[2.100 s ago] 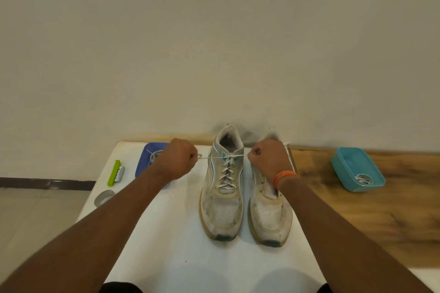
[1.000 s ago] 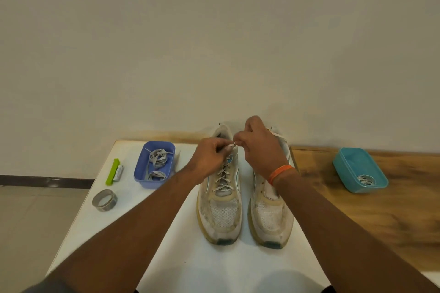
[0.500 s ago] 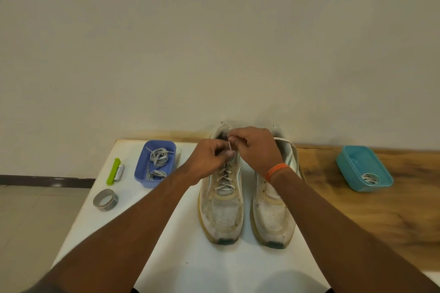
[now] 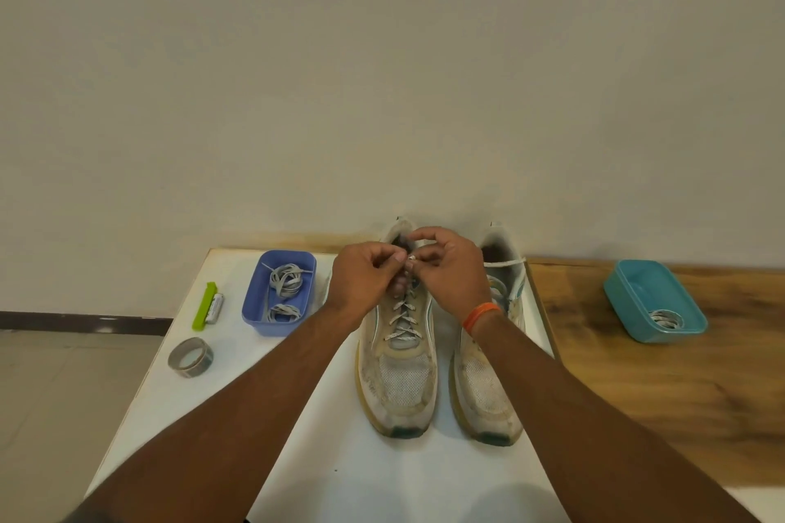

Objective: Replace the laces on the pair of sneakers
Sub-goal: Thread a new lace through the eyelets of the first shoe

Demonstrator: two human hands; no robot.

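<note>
Two worn white sneakers stand side by side on a white board, toes toward me. The left sneaker carries a white lace crossed through its eyelets. My left hand and my right hand meet over its tongue, and both pinch the lace ends between thumb and fingers. The right sneaker sits partly behind my right wrist, with a loose lace strand lying across its collar. An orange band circles my right wrist.
A blue tray with coiled grey laces sits left of the shoes. Further left lie a green clip and a tape roll. A teal tray holding one coiled lace rests on the wooden table at the right.
My hands had pulled the lace ends wide apart, then came together over the left sneaker's tongue. They now pinch the ends close together there.
</note>
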